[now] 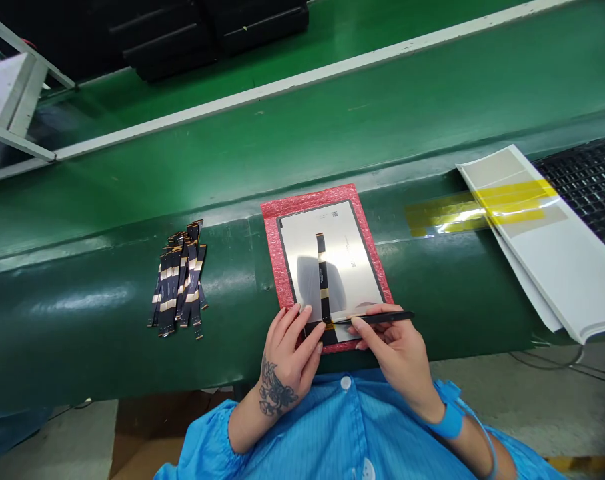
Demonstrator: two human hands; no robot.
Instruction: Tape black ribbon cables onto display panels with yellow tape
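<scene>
A silver display panel (302,267) lies on a red foam sheet (273,257) in front of me. On its back rests a black flat flex cable (323,273) with gold bands, its near end at the panel's lower edge. My left hand (287,353) lies with fingers stretched over the panel's lower left part, the index fingertip beside the cable's near end. Black tweezers (389,317) are gripped in my right hand (397,350). Their tips point left and reach the cable's near end, by a small strip of yellow tape (329,327). Whether the tips pinch anything is too small to tell.
Several flex cables (177,277) lie heaped on the green bench (97,333) to the left. At right, yellow tape strips (442,215) stretch from the bench onto a white booklet (572,267). Behind it sits a black grid tray (587,187). A white rail (282,87) crosses the back.
</scene>
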